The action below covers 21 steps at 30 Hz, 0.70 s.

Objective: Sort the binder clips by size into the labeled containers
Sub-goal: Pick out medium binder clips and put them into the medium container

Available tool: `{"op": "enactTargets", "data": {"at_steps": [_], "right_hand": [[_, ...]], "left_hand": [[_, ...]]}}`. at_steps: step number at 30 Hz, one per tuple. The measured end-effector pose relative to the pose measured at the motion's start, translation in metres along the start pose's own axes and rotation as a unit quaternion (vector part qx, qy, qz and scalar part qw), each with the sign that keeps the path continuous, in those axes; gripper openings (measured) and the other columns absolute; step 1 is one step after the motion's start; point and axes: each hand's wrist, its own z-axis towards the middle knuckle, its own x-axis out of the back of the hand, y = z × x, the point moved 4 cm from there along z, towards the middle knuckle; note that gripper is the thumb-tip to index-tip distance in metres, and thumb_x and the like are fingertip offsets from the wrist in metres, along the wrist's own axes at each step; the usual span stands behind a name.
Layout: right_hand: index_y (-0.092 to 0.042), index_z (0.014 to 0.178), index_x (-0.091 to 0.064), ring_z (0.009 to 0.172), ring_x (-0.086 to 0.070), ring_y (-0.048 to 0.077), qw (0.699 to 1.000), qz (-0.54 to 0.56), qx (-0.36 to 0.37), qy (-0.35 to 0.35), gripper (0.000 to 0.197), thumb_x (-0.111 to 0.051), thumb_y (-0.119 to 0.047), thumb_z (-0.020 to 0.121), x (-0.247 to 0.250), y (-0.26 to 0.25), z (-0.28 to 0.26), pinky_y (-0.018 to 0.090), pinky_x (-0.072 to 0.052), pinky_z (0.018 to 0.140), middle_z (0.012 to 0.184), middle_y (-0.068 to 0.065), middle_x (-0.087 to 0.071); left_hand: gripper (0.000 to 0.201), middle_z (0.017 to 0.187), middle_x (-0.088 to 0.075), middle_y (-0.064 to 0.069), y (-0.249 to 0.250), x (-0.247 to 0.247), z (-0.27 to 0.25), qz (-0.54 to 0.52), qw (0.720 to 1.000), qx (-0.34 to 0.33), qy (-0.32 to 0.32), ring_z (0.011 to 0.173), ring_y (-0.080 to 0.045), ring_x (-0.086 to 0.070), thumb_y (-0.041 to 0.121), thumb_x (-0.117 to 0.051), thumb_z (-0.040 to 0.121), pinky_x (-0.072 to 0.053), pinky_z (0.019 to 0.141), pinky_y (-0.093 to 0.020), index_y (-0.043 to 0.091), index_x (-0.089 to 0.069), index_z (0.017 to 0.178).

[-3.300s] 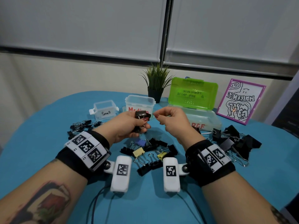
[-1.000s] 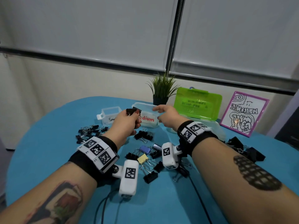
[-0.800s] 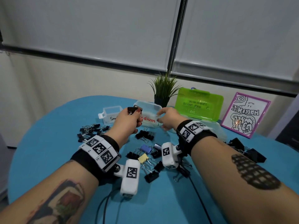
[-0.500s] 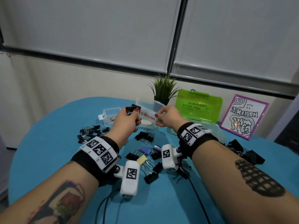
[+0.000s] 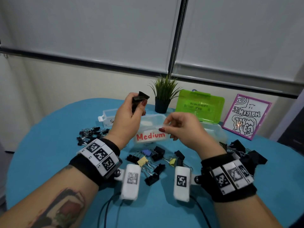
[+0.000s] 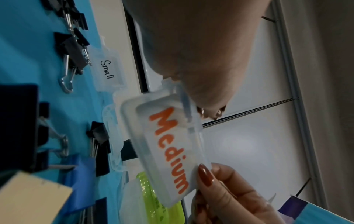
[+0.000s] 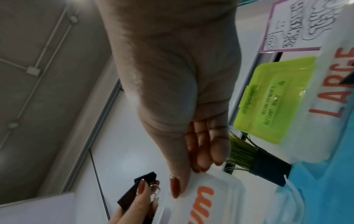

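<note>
Blue cloth covers the round table (image 5: 41, 145), with white blinds behind. Held up over it, a black clip (image 5: 139, 99) with folded wire handles is gripped in the left hand (image 5: 130, 119), fingers curled round it, above the Small box (image 5: 107, 116). The right hand (image 5: 182, 129) pinches the edge of the clear Medium lid (image 5: 151, 135), thumb on its front, tilting it up. More clips (image 5: 148, 162), black, yellow and blue, lie loose on the cloth before the lid, a small heap (image 5: 88, 134) to the left and bigger ones (image 5: 243, 152) to the right. Behind stand a plant (image 5: 163, 96), a green lid (image 5: 199, 106) and a framed drawing (image 5: 246, 116). The left hand hides most of the Small box in the head view; the left wrist view shows its label in full. Only the right wrist view shows the LARGE box (image 7: 337, 91) lettering.
</note>
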Motion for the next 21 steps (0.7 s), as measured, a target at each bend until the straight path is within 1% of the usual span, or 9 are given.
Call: {"op": "enactTargets", "data": {"at_steps": [2, 7, 9, 12, 14, 16, 18, 19, 21], "right_hand": [[-0.016, 0.081, -0.069, 0.057, -0.058, 0.014, 0.999, 0.019, 0.036, 0.011, 0.012, -0.081, -0.015, 0.082, 0.0, 0.002, -0.002, 0.039, -0.056, 0.059, 0.071, 0.017, -0.066], [-0.018, 0.082, -0.068, 0.058, -0.051, 0.011, 0.996, 0.018, 0.08, 0.029, 0.013, -0.08, -0.014, 0.082, 0.0, 0.012, 0.0, 0.034, -0.046, 0.058, 0.065, 0.005, -0.058], [-0.016, 0.083, -0.067, 0.058, -0.051, 0.012, 0.996, 0.017, 0.084, 0.028, 0.012, -0.079, -0.013, 0.083, -0.001, 0.016, 0.001, 0.033, -0.045, 0.058, 0.065, 0.004, -0.057], [-0.016, 0.084, -0.066, 0.06, -0.05, 0.012, 0.997, 0.032, 0.062, 0.045, 0.012, -0.077, -0.013, 0.085, 0.003, 0.026, 0.004, 0.037, -0.047, 0.059, 0.064, -0.001, -0.056], [-0.016, 0.084, -0.065, 0.061, -0.049, 0.013, 0.995, 0.043, 0.041, 0.082, 0.012, -0.077, -0.013, 0.085, 0.009, 0.033, 0.006, 0.036, -0.047, 0.058, 0.066, 0.0, -0.056], [-0.016, 0.086, -0.065, 0.063, -0.051, 0.014, 0.989, 0.056, 0.023, 0.133, 0.012, -0.076, -0.014, 0.086, 0.018, 0.039, 0.008, 0.033, -0.047, 0.057, 0.07, 0.004, -0.058], [-0.018, 0.085, -0.064, 0.064, -0.054, 0.014, 0.981, 0.063, 0.012, 0.184, 0.012, -0.075, -0.015, 0.087, 0.027, 0.044, 0.009, 0.033, -0.049, 0.057, 0.071, 0.003, -0.058], [-0.018, 0.084, -0.063, 0.064, -0.056, 0.015, 0.977, 0.062, 0.01, 0.206, 0.012, -0.074, -0.015, 0.088, 0.03, 0.047, 0.009, 0.031, -0.049, 0.056, 0.071, 0.002, -0.059], [-0.019, 0.084, -0.063, 0.066, -0.061, 0.019, 0.971, 0.065, 0.009, 0.231, 0.012, -0.073, -0.016, 0.088, 0.034, 0.05, 0.01, 0.03, -0.048, 0.057, 0.069, 0.002, -0.06]], "left_hand": [[0.014, 0.084, -0.065, 0.01, -0.002, -0.005, -0.001, 0.022, 0.999, 0.019, -0.044, 0.076, 0.003, -0.063, 0.028, -0.055, 0.1, -0.042, 0.068, -0.006, 0.021, -0.057, 0.112], [0.014, 0.094, -0.072, 0.011, -0.014, -0.011, -0.001, 0.045, 0.989, 0.076, -0.116, 0.088, -0.002, -0.066, 0.037, -0.067, 0.091, -0.056, 0.076, -0.027, 0.029, -0.07, 0.101], [0.023, 0.103, -0.07, 0.014, -0.015, -0.013, -0.003, 0.046, 0.987, 0.082, -0.13, 0.098, 0.004, -0.063, 0.04, -0.07, 0.088, -0.056, 0.083, -0.025, 0.029, -0.07, 0.108], [0.037, 0.117, -0.064, 0.017, -0.018, -0.009, -0.001, 0.04, 0.991, 0.088, -0.089, 0.112, 0.007, -0.056, 0.047, -0.066, 0.089, -0.047, 0.09, -0.018, 0.028, -0.063, 0.121], [0.026, 0.121, -0.062, 0.014, -0.027, -0.006, 0.002, 0.021, 0.992, 0.112, -0.05, 0.115, 0.001, -0.055, 0.039, -0.057, 0.097, -0.045, 0.099, -0.025, 0.028, -0.059, 0.12], [0.018, 0.125, -0.061, 0.01, -0.036, -0.004, 0.001, 0.024, 0.985, 0.164, -0.056, 0.094, -0.001, -0.06, 0.025, -0.049, 0.103, -0.052, 0.088, -0.025, 0.03, -0.059, 0.117], [0.024, 0.121, -0.062, 0.006, -0.046, -0.008, -0.006, 0.083, 0.961, 0.229, -0.129, 0.062, -0.005, -0.051, 0.022, -0.047, 0.103, -0.045, 0.056, -0.021, 0.033, -0.061, 0.119], [0.027, 0.117, -0.062, 0.006, -0.047, -0.01, -0.01, 0.126, 0.944, 0.248, -0.177, 0.059, -0.009, -0.05, 0.023, -0.048, 0.102, -0.042, 0.053, -0.022, 0.036, -0.061, 0.122], [0.033, 0.119, -0.059, 0.008, -0.049, -0.014, -0.015, 0.195, 0.913, 0.247, -0.26, 0.076, -0.011, -0.057, 0.025, -0.053, 0.101, -0.042, 0.061, -0.019, 0.044, -0.057, 0.128]]}}
